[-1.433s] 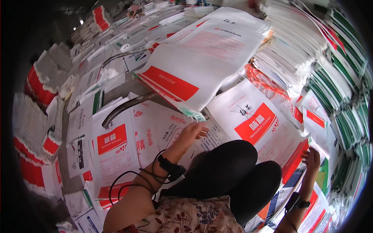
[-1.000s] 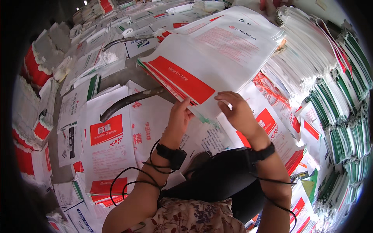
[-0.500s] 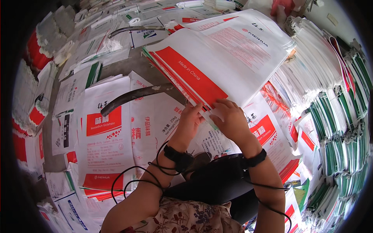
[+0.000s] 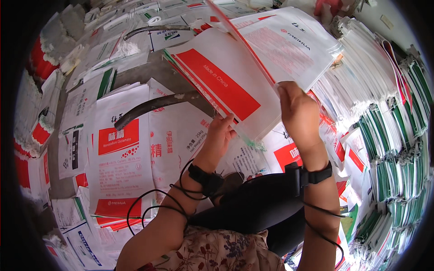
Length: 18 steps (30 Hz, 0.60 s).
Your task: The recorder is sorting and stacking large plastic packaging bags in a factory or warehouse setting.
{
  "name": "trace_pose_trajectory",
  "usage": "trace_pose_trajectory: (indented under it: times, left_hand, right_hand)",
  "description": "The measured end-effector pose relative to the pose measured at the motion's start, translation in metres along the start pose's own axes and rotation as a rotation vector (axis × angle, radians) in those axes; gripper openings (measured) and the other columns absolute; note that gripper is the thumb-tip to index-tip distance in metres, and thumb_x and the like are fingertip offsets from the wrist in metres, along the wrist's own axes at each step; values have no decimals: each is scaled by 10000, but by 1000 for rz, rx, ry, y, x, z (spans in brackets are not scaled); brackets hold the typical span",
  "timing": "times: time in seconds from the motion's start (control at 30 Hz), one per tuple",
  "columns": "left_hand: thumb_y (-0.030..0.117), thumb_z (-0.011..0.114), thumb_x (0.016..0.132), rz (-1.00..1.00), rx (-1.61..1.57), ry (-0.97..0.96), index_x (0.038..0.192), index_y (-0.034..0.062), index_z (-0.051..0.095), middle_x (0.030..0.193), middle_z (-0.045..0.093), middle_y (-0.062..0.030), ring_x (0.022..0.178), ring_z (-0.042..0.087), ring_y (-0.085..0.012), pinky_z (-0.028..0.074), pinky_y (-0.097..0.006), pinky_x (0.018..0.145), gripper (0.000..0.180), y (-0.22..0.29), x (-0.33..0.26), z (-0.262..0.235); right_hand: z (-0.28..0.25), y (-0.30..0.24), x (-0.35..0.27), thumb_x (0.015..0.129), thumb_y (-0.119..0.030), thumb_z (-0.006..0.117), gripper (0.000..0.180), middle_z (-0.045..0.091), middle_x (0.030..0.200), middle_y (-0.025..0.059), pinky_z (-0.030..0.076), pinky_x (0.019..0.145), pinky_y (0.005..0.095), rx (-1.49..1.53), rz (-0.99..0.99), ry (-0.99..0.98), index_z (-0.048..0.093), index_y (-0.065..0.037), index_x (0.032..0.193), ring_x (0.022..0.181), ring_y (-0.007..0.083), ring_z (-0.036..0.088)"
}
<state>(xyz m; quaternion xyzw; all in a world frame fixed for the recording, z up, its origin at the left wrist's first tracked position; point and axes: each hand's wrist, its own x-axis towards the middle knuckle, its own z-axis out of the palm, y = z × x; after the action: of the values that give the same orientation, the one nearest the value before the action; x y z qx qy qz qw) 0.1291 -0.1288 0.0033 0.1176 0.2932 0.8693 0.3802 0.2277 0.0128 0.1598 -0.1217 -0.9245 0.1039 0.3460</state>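
A stack of flat white printed sacks (image 4: pixel 219 83) with red bands lies tilted in front of me. My left hand (image 4: pixel 222 133) is closed on the near left edge of this stack, thumb and fingers pinching it. My right hand (image 4: pixel 299 108) grips the edge of the top sack (image 4: pixel 244 41), which is raised and seen almost edge-on. Below the raised sack shows another with the same red band. The fingertips of my right hand are partly hidden behind the hand. Both wrists wear black bands with cables.
Two dark curved bars (image 4: pixel 156 107) stick out from beneath the stack toward the left. A pile of red-and-white sacks (image 4: pixel 122 171) lies at the left. High bundles of white and green sacks (image 4: pixel 398 149) stand along the right. More sacks cover the floor at the back.
My right hand has moved up and right, away from my left hand, lifting the top sack's edge off the stack. My left hand stays at the near edge.
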Motion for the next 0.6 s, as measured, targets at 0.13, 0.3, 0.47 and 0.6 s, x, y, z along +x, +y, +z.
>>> trace_pose_trajectory:
  times: [0.13, 0.3, 0.47, 0.6]
  left_hand:
    - [238, 597, 980, 24, -10, -6, 1336, 30, 459, 1273, 589, -108, 1203, 561, -215, 445, -386, 1027, 435, -1, -2, 3]
    - [272, 576, 1000, -17, 16, -15, 1345, 58, 461, 1275, 586, -93, 1211, 555, -218, 456, -391, 1021, 423, -8, 0, -8]
    - [295, 552, 1014, 1, -103, 37, 1286, 75, 495, 1265, 593, -85, 1187, 569, -220, 474, -404, 1013, 355, -14, -4, -4]
    - [291, 567, 1007, -20, -80, 66, 1211, 101, 524, 1244, 599, -65, 1153, 577, -187, 489, -380, 972, 283, -11, -5, -3]
  right_hand:
    - [33, 9, -35, 855, -41, 595, 223, 664, 841, 117, 542, 644, 398, -83, -248, -165, 633, -82, 1071, 746, 309, 668]
    - [49, 7, -59, 808, 13, 594, 414, 664, 879, 116, 550, 709, 392, 43, -153, -261, 620, -106, 1204, 820, 301, 666]
    - [54, 27, -64, 802, 81, 594, 407, 692, 1055, 131, 553, 777, 378, 364, -35, -259, 681, -111, 1151, 922, 324, 664]
    - [58, 32, -68, 822, 58, 614, 329, 692, 1070, 129, 538, 811, 385, 463, 74, -348, 700, -81, 1108, 934, 330, 654]
